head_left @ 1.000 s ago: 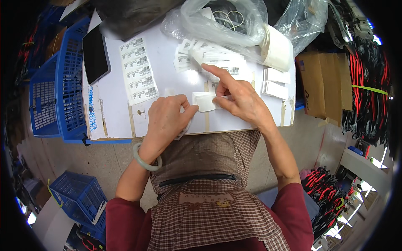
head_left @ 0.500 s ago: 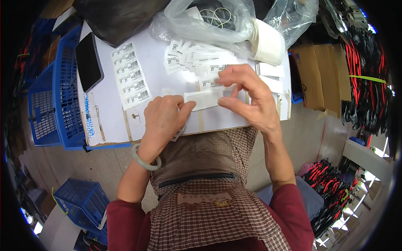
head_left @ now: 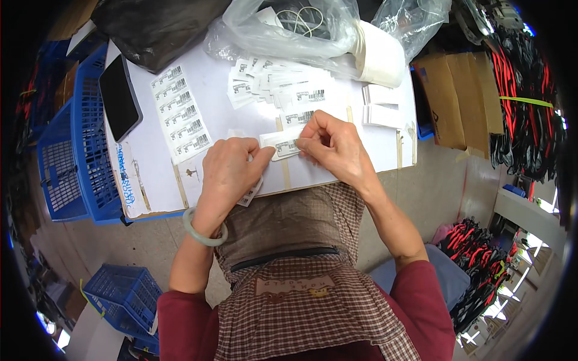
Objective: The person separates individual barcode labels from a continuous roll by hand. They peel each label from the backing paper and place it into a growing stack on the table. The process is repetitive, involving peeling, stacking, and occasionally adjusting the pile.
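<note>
A small white card (head_left: 267, 140) lies near the table's front edge, with a printed barcode label (head_left: 285, 148) on its face. My left hand (head_left: 232, 171) is curled at the card's left end, its thumb against the edge. From under that hand a piece of label sheet (head_left: 251, 194) sticks out toward the table's edge. At the card's right end my right hand (head_left: 338, 149) is closed, thumb and forefinger pinched at the label. Beyond it, several labelled white cards (head_left: 289, 84) lie in an overlapping heap.
A barcode label sheet (head_left: 180, 114) and black phone (head_left: 120, 99) lie on the left. Stacked white cards (head_left: 382, 114) are at the right, below a white roll-like bundle (head_left: 382, 54). Clear plastic bags (head_left: 289, 42) and a black bag (head_left: 156, 30) line the back. Blue crates (head_left: 90, 138) stand left.
My right hand has come down and left onto the card, fingers closing from a raised, spread pose. The card, blank before, now bears a barcode label. My left hand stays at its end.
</note>
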A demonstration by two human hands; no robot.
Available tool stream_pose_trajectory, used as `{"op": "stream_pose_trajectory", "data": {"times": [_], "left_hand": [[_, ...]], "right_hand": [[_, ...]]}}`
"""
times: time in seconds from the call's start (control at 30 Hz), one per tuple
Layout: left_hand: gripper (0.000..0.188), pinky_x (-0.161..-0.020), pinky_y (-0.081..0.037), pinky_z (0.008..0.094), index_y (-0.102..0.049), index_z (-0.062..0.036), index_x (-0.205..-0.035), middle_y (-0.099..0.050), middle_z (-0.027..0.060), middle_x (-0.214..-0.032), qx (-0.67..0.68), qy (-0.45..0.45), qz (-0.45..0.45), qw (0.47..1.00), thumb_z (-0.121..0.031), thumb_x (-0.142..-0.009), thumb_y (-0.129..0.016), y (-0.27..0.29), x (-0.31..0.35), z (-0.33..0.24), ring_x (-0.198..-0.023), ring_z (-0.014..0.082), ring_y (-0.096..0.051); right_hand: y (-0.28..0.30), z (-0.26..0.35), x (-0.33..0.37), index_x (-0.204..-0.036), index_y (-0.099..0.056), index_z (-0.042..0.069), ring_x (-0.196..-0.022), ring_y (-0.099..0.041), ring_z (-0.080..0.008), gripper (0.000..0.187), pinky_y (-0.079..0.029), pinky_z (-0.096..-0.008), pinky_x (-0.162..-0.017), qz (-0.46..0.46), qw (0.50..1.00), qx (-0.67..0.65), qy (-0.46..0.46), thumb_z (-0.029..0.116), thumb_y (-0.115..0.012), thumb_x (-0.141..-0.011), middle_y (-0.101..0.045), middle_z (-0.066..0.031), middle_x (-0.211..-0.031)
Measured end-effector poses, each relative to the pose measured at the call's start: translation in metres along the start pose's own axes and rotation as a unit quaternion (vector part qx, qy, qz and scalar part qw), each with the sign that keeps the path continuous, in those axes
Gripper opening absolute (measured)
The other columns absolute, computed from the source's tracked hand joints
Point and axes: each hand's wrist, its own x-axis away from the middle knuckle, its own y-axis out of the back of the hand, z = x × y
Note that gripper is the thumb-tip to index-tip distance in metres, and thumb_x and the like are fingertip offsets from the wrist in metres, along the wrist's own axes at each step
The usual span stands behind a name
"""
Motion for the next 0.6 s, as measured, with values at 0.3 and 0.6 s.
{"op": "stream_pose_trajectory", "data": {"times": [0.3, 0.6], "left_hand": [[0.037, -0.048, -0.042, 0.0389, -0.067, 0.0, -0.063, -0.053, 0.0168, -0.048, 0.013, 0.004, 0.015, 1.0, -0.029, -0.085, -0.068, 0.002, -0.001, 0.0, -0.044, 0.032, -0.054], [0.041, -0.043, -0.035, 0.0319, -0.069, 0.0027, -0.066, -0.054, 0.0084, -0.047, -0.067, -0.012, 0.021, 0.997, -0.033, -0.085, -0.071, 0.001, -0.004, -0.009, -0.041, 0.0127, -0.046]], "right_hand": [[-0.001, 0.002, 0.001, -0.083, -0.06, 0.0, -0.056, -0.054, -0.0051, 0.008, -0.04, -0.0204, -0.05, -0.009, 1.0, 0.018, 0.012, 0.003, -0.067, -0.087, -0.062, -0.0026, -0.064], [-0.009, 0.0, 0.001, -0.08, -0.06, -0.001, -0.056, -0.061, -0.0176, 0.01, -0.047, -0.0332, -0.052, -0.064, 0.989, 0.106, 0.084, 0.005, -0.068, -0.082, -0.062, -0.0099, -0.063]]}}
